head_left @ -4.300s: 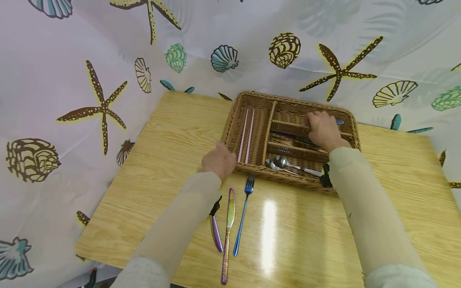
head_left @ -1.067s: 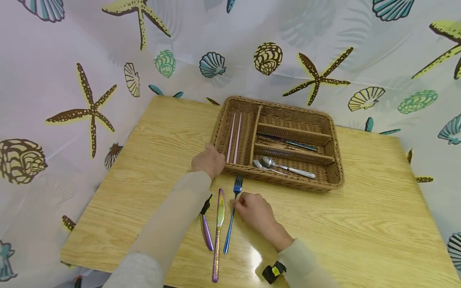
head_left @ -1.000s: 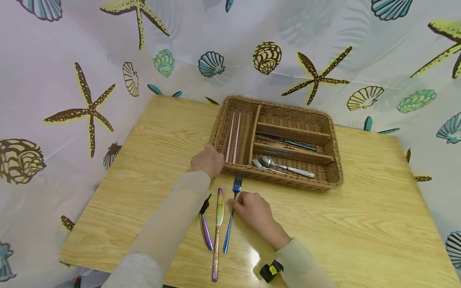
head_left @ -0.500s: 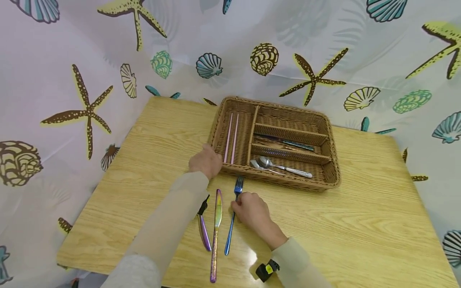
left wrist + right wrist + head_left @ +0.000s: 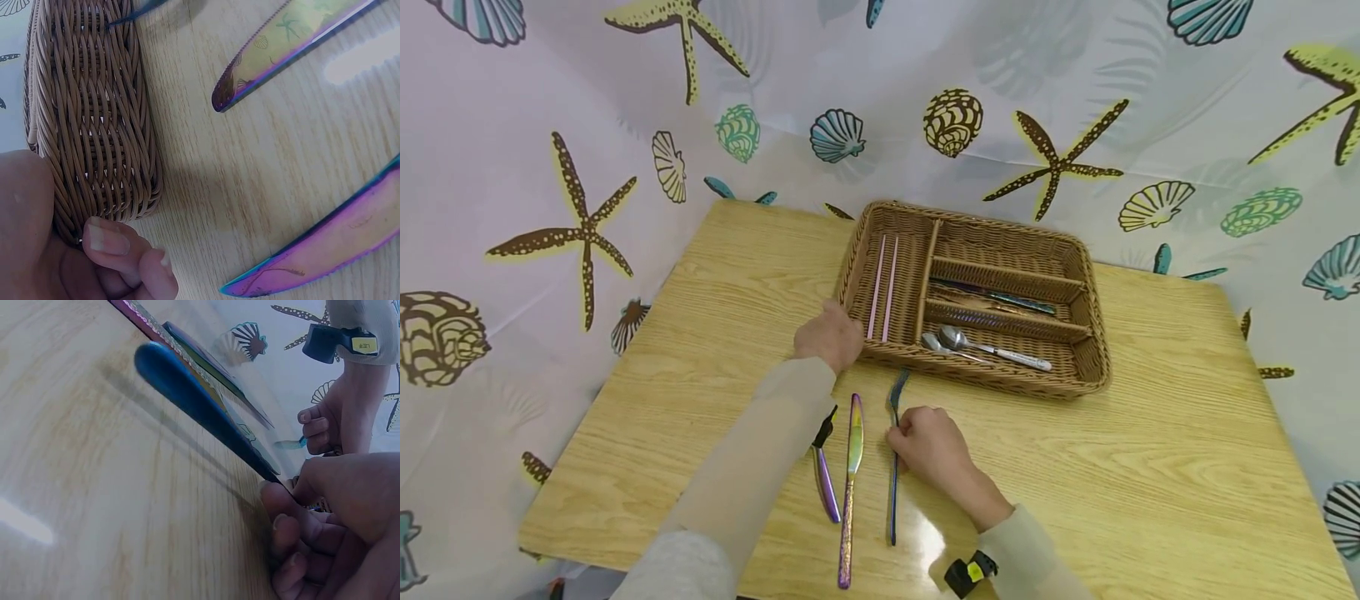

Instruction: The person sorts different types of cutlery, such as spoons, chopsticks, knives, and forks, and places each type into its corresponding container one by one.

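Note:
My right hand [image 5: 934,446] pinches the blue fork [image 5: 893,500] between thumb and fingers, just below the tines, in front of the wicker cutlery tray [image 5: 985,379]. The fork is turned on its edge. In the right wrist view its handle [image 5: 187,394] is raised off the table, with a shadow under it. My left hand [image 5: 829,337] grips the tray's near left corner, fingers curled against the wicker [image 5: 94,125]. Left of the fork lie a rainbow-coloured knife [image 5: 847,517] and a purple-handled piece [image 5: 826,487], its upper part hidden by my left wrist in the head view.
Pink chopsticks [image 5: 890,287] lie in the tray's left compartment. Dark and coppery cutlery [image 5: 992,293] fills part of the middle one, spoons [image 5: 953,337] the front one. The wooden table [image 5: 1165,433] meets a shell-patterned cloth [image 5: 880,75] behind and at the left.
My right hand has come from the tray's back compartment to the fork on the table. The fork has turned from flat onto its edge. My left hand has stayed at the tray corner.

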Tool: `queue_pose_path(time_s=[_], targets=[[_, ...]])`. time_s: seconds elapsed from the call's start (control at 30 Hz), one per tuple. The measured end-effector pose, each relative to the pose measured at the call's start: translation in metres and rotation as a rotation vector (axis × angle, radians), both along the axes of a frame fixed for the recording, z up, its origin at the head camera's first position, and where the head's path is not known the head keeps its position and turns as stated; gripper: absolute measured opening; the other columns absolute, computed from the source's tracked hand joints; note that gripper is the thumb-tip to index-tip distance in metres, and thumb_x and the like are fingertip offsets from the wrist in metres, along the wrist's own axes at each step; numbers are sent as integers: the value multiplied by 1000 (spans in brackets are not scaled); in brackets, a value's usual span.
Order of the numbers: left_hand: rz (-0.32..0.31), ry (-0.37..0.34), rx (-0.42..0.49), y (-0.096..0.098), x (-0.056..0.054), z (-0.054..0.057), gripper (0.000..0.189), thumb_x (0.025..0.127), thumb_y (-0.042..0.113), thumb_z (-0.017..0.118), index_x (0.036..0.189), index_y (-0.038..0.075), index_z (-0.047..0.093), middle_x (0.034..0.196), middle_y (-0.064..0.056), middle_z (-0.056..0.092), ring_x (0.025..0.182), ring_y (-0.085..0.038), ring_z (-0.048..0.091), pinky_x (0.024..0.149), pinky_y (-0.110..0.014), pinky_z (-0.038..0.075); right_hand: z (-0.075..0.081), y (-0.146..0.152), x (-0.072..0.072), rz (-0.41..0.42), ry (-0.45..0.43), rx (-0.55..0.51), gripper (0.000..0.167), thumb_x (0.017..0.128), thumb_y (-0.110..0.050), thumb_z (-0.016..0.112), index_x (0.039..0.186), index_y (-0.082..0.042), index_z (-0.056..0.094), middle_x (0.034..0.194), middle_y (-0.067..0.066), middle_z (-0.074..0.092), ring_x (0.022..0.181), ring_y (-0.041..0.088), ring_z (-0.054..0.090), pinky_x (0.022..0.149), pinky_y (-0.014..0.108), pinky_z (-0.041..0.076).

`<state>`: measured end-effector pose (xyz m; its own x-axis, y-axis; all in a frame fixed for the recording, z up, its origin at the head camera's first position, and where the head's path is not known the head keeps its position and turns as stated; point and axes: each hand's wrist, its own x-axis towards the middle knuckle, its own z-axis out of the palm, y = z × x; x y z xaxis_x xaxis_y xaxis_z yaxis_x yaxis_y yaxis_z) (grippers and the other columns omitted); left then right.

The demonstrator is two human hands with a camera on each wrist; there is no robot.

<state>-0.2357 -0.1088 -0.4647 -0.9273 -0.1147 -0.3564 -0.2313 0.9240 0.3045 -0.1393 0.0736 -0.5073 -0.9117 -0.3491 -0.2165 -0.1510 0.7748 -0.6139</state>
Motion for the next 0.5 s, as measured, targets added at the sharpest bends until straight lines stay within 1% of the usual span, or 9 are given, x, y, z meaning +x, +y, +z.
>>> queue_pose_path(time_s=[0.13, 0.27, 0.4, 0.5], targets=[[2, -6, 8, 0, 0, 0, 64, 107, 36, 30, 151, -10, 20, 67, -11, 62, 55, -21, 54, 55, -37, 47, 3, 6, 4, 15, -10, -17, 25, 88, -10, 55, 63, -14, 56, 48, -6, 58, 41, 10, 54, 44, 25, 39], [-5, -9, 2, 0, -1, -1, 65, 107, 36, 29, 152, -10, 19, 62, -8, 58, 50, -18, 49, 51, -34, 43, 9, 12, 7, 38, 1, -17, 24, 88, -10, 55, 65, -13, 55, 47, -7, 54, 40, 9, 52, 42, 23, 34], [-8, -9, -5, 0, -1, -2, 65, 107, 36, 28, 152, -10, 18, 59, -6, 55, 48, -17, 46, 49, -33, 41, 18, 17, 9, 70, 56, 15, 26, 88, -10, 56, 63, -15, 52, 44, -9, 46, 38, 6, 43, 43, 20, 27], [-9, -11, -8, 0, -1, -2, 66, 108, 36, 27, 153, -10, 17, 58, -5, 53, 48, -16, 46, 48, -32, 40, 26, 22, 9, 88, 98, 35, 26, 88, -9, 57, 64, -15, 51, 46, -10, 40, 41, 4, 35, 44, 19, 25]])
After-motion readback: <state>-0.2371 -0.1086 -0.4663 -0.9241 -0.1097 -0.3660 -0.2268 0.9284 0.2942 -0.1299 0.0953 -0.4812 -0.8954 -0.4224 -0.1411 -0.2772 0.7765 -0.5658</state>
